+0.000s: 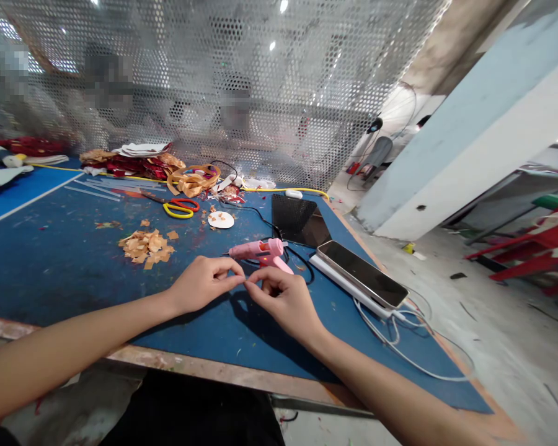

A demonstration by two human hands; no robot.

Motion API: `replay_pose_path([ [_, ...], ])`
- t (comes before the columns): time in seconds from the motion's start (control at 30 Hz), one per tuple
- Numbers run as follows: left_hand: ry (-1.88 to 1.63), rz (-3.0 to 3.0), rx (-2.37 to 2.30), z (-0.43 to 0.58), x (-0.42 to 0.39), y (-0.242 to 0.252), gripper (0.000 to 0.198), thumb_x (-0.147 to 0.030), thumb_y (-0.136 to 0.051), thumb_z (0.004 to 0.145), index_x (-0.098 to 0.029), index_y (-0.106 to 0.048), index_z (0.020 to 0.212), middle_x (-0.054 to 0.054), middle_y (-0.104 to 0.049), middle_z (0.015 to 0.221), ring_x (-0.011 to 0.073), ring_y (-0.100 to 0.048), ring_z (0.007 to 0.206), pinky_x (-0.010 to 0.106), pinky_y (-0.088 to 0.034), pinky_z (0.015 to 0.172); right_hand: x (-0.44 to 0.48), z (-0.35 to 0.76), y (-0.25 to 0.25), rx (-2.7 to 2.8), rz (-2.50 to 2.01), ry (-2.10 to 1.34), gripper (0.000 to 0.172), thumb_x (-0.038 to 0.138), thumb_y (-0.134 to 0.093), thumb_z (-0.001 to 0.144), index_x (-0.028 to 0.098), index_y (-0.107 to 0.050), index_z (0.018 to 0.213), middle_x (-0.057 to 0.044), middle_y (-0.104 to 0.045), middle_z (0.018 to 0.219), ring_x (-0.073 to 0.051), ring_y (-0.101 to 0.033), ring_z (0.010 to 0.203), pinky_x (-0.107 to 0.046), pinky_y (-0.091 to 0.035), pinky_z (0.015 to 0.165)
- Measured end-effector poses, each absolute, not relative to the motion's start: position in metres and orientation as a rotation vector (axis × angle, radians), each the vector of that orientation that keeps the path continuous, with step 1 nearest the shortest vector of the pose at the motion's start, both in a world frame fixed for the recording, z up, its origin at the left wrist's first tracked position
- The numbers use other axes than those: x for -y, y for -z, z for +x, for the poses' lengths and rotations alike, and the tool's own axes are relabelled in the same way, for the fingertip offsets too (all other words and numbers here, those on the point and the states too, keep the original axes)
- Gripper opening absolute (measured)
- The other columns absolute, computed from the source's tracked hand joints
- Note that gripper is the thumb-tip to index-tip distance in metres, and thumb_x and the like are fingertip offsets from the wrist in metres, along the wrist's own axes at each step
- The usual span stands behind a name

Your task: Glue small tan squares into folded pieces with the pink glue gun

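Observation:
My left hand point(208, 282) and my right hand point(286, 300) meet above the blue table near its front edge. Thumb and forefinger are pinched on both, fingertips almost touching. Whatever sits between them is too small to make out. Just behind my right hand lies a pink hot glue gun point(259, 249), partly hidden by its fingers. A heap of small tan fabric scraps point(146, 248) is to the left, beyond my left forearm. Farther back is a white oval piece point(221, 220) with a few tan bits on it.
Scissors point(181, 207) with red and yellow handles lie behind the scraps, near clear glue sticks point(97, 189). Folded cloth point(139, 164) is piled by the perforated metal screen point(260, 93). On the right are a phone point(363, 272) on a white block, a black tablet point(300, 220) and cables.

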State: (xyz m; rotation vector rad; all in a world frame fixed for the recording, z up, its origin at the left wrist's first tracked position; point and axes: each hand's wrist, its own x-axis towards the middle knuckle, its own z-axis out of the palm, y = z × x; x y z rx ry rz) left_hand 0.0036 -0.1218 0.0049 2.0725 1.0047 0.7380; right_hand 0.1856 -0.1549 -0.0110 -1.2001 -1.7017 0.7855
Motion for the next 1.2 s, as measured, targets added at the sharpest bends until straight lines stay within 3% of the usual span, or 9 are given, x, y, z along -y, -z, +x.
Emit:
replay_pose_path([
  [0.17, -0.704, 2.138, -1.004, 0.002, 0.121, -0.006, 0.023, -0.036, -0.051, 0.088, -0.017, -0.063, 0.082, -0.008, -0.035, 0.052, 0.0088, -0.033, 0.050, 0.022, -0.022, 0.052, 0.155, 0.185, 0.013, 1.725, -1.177, -0.880, 0.014, 0.032, -0.059, 0.077, 0.019, -0.056, 0.078, 0.009, -0.041, 0.046, -0.008, -0.034, 0.041, -0.020, -0.027, 0.042],
  [0.43, -0.596, 2.239, -0.971, 0.003, 0.124, -0.004, 0.022, -0.034, -0.051, 0.089, -0.020, -0.066, 0.086, -0.006, -0.047, 0.057, 0.0094, -0.044, 0.053, 0.021, -0.026, 0.054, 0.153, 0.185, 0.018, 1.816, -1.198, -0.945, 0.012, 0.028, -0.058, 0.076, 0.018, -0.056, 0.082, 0.009, -0.043, 0.048, -0.008, -0.037, 0.043, -0.020, -0.027, 0.045],
  [0.77, -1.111, 2.261, -1.467, -0.024, 0.071, -0.021, 0.029, -0.040, -0.053, 0.087, -0.018, -0.071, 0.087, -0.004, -0.047, 0.054, 0.0110, -0.041, 0.053, 0.024, -0.028, 0.055, 0.155, 0.184, 0.022, 1.936, -1.170, -0.930, 0.009, 0.025, -0.056, 0.080, 0.017, -0.058, 0.083, 0.008, -0.043, 0.050, -0.008, -0.037, 0.046, -0.020, -0.028, 0.046],
  [0.9, -0.972, 2.308, -1.514, -0.026, 0.023, -0.030, 0.021, -0.033, -0.060, 0.083, -0.016, -0.073, 0.082, -0.002, -0.055, 0.056, 0.0111, -0.043, 0.053, 0.026, -0.028, 0.055, 0.156, 0.183, 0.022, 1.998, -1.161, -0.888, 0.007, 0.023, -0.055, 0.080, 0.017, -0.058, 0.082, 0.008, -0.043, 0.050, -0.008, -0.038, 0.046, -0.021, -0.028, 0.046],
  [1.03, -0.683, 2.366, -1.470, -0.012, -0.021, -0.022, 0.016, -0.028, -0.067, 0.081, -0.012, -0.071, 0.082, 0.003, -0.065, 0.074, 0.0135, -0.057, 0.067, 0.026, -0.042, 0.062, 0.157, 0.182, 0.020, 2.023, -1.150, -0.867, 0.005, 0.021, -0.054, 0.080, 0.018, -0.058, 0.082, 0.008, -0.043, 0.050, -0.008, -0.038, 0.045, -0.021, -0.028, 0.046],
  [1.1, -0.554, 2.372, -1.470, -0.005, -0.035, -0.014, 0.023, -0.033, -0.062, 0.088, -0.013, -0.065, 0.101, 0.005, -0.066, 0.097, 0.0161, -0.062, 0.082, 0.032, -0.052, 0.073, 0.157, 0.182, 0.019, 2.032, -1.146, -0.867, 0.005, 0.021, -0.054, 0.080, 0.018, -0.058, 0.082, 0.008, -0.042, 0.050, -0.008, -0.038, 0.045, -0.021, -0.028, 0.046],
  [1.2, -0.453, 2.342, -1.526, -0.003, -0.046, -0.001, 0.031, -0.034, -0.058, 0.092, -0.015, -0.057, 0.117, 0.009, -0.060, 0.118, 0.0206, -0.062, 0.099, 0.040, -0.055, 0.083, 0.157, 0.183, 0.020, 2.044, -1.149, -0.868, 0.006, 0.020, -0.053, 0.081, 0.018, -0.058, 0.081, 0.008, -0.043, 0.050, -0.009, -0.039, 0.046, -0.021, -0.028, 0.046],
])
